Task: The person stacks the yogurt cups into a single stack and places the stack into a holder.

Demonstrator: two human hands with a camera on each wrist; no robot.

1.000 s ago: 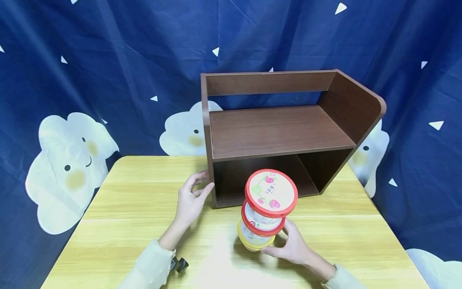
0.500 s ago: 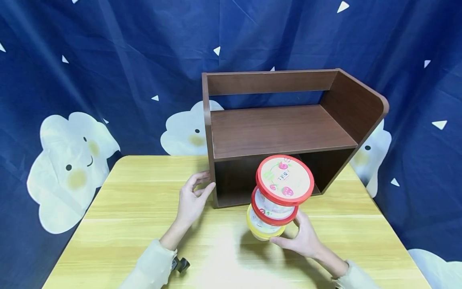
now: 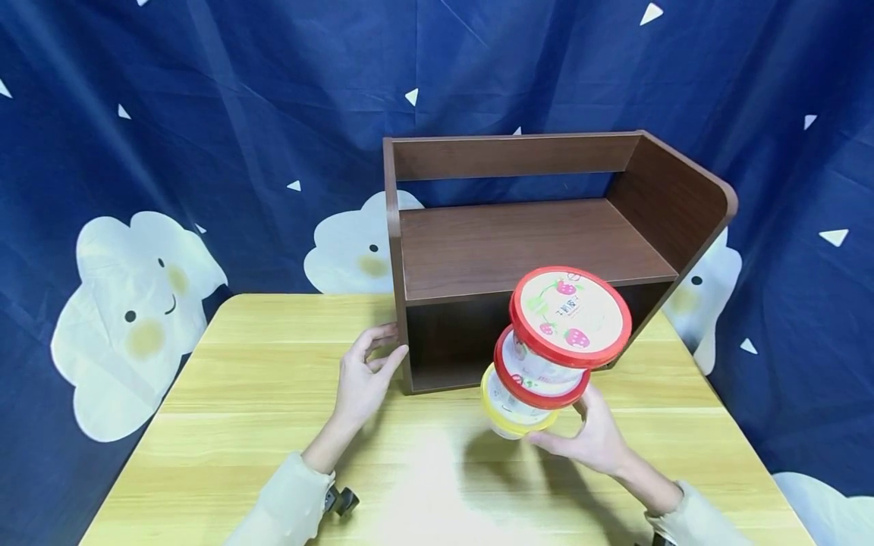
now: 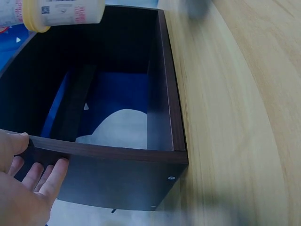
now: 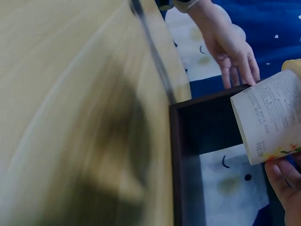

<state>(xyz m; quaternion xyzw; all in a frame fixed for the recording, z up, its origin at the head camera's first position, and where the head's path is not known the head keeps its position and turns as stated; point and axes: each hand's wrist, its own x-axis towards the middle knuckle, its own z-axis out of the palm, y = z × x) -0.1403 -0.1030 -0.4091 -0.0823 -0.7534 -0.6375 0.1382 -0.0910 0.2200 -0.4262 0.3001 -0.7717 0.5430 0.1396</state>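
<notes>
A stack of three lidded paper tubs hangs tilted above the table: a red-lidded tub (image 3: 570, 317) on top, a smaller red-lidded tub (image 3: 542, 379) in the middle, a yellow-lidded tub (image 3: 515, 402) lowest. My right hand (image 3: 590, 436) holds the lowest one, whose printed wall (image 5: 270, 113) shows in the right wrist view. Behind the stack stands a dark brown two-level shelf (image 3: 532, 243). My left hand (image 3: 365, 379) grips the front edge of its left side panel; in the left wrist view the thumb (image 4: 19, 142) lies on the edge, fingers along the outer face.
Beneath everything is a light wooden table (image 3: 273, 364). A blue curtain (image 3: 273, 98) with white clouds hangs close behind the shelf. The shelf's upper board (image 3: 526, 246) and lower compartment (image 3: 447, 341) face me, the latter partly hidden by the tubs.
My right hand has carried the stacked tubs up and to the right, higher above the table and in front of the shelf's right part. My left hand stays at the side panel.
</notes>
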